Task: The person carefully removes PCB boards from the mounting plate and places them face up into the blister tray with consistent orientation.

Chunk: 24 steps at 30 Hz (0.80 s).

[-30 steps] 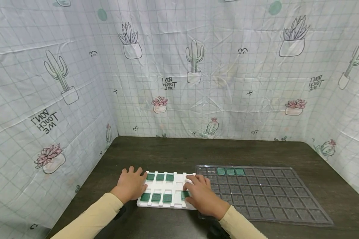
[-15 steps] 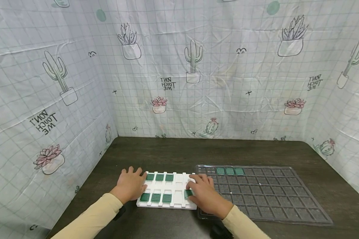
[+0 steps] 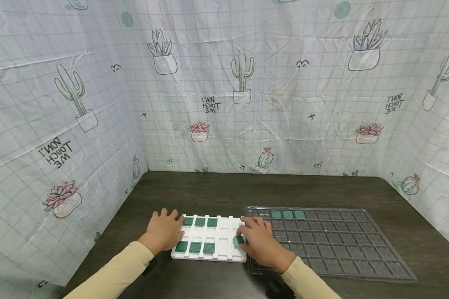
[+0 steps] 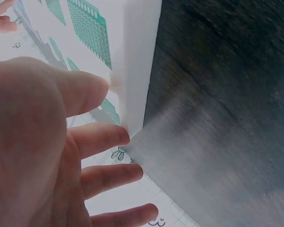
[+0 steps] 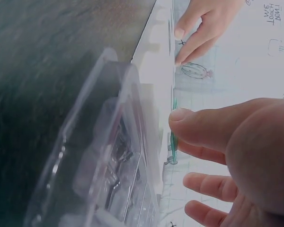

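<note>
My right hand [image 3: 260, 241] pinches a small green perforated circuit board [image 3: 239, 241] by its edges, between thumb and forefinger. The board is close over the right end of a white slotted tray [image 3: 223, 258]; in the right wrist view the pinched board [image 5: 173, 137] shows edge-on. My left hand [image 3: 164, 231] lies with fingers spread at the tray's left end. Its thumb [image 4: 87, 92] touches the white side wall in the left wrist view. More green boards [image 3: 195, 247] sit in the tray's left slots, in two rows of 3.
A large clear plastic tray [image 3: 344, 270] with many compartments lies right of the white one, its near-left edge beneath my right hand. In its back row sit 3 green boards [image 3: 288, 214]. A patterned cloth [image 3: 224, 145] hangs behind and beside the dark wooden table [image 3: 202, 189].
My right hand has shifted slightly right, carrying the pinched circuit board towards the white tray's right end. The left hand has stayed where it was.
</note>
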{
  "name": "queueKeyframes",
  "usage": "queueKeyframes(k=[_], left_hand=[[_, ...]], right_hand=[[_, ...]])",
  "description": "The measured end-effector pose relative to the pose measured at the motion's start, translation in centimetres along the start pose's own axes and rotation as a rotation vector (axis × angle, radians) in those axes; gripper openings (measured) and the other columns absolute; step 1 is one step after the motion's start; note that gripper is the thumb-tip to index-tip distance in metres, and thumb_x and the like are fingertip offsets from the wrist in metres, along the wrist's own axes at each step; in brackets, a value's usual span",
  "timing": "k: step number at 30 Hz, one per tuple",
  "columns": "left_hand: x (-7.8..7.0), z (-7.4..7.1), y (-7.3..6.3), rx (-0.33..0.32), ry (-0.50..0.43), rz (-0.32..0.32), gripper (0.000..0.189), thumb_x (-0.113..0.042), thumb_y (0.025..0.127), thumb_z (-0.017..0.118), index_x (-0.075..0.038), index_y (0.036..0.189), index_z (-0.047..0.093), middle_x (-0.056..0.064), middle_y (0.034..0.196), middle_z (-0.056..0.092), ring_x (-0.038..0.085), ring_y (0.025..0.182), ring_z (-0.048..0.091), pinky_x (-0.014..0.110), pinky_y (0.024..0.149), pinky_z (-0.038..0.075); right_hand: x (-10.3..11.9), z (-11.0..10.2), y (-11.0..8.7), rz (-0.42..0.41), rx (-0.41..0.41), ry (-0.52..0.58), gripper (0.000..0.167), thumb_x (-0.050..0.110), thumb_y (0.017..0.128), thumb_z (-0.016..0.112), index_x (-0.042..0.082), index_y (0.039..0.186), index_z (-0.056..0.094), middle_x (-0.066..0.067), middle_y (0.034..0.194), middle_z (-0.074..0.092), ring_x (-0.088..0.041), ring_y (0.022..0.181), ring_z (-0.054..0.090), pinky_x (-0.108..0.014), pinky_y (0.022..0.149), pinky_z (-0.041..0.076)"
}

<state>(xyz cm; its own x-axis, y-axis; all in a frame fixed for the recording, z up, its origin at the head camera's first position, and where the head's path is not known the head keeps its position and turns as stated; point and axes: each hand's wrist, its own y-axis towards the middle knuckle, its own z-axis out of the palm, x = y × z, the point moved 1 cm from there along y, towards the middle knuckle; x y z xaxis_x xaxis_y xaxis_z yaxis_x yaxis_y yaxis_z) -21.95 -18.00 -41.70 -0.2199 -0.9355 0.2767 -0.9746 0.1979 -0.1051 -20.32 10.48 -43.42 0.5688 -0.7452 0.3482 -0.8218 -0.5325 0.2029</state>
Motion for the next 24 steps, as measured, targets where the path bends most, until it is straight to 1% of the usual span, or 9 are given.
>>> queueKeyframes(k=[7,11,18,24], left_hand=[[0.0,-0.1,0.0,0.013,0.002,-0.001,0.056,-0.047,0.093,0.059,-0.014,0.138,0.056,0.015,0.142,0.053,0.044,0.129,0.048,0.063,0.104,0.039],[0.0,0.0,0.0,0.006,0.006,-0.001,0.056,-0.047,0.093,0.059,-0.014,0.138,0.056,0.015,0.141,0.053,0.043,0.128,0.048,0.062,0.103,0.04],[0.0,0.2,0.1,0.001,0.007,-0.001,0.056,-0.047,0.094,0.059,-0.014,0.138,0.056,0.014,0.141,0.053,0.043,0.128,0.048,0.062,0.103,0.04],[0.0,0.2,0.1,-0.002,0.008,0.002,0.056,-0.048,0.093,0.059,-0.014,0.138,0.056,0.014,0.141,0.054,0.043,0.128,0.048,0.061,0.102,0.041]], right_hand=[[-0.4,-0.4,-0.2,0.022,0.005,0.023,0.018,0.016,0.086,0.074,0.014,0.102,0.066,-0.017,0.142,0.049,-0.04,0.126,0.04,-0.064,0.095,0.029],[-0.7,-0.6,-0.3,0.037,0.009,0.035,0.019,0.016,0.086,0.074,0.014,0.103,0.066,-0.017,0.142,0.049,-0.041,0.127,0.039,-0.065,0.097,0.028],[-1.3,-0.7,-0.5,0.043,-0.012,0.034,0.018,0.015,0.085,0.075,0.013,0.102,0.067,-0.017,0.14,0.051,-0.043,0.126,0.041,-0.066,0.097,0.027],[-1.7,-1.0,-0.6,0.087,-0.015,0.02,0.019,0.017,0.086,0.075,0.016,0.103,0.067,-0.015,0.142,0.05,-0.04,0.128,0.04,-0.065,0.097,0.029]])
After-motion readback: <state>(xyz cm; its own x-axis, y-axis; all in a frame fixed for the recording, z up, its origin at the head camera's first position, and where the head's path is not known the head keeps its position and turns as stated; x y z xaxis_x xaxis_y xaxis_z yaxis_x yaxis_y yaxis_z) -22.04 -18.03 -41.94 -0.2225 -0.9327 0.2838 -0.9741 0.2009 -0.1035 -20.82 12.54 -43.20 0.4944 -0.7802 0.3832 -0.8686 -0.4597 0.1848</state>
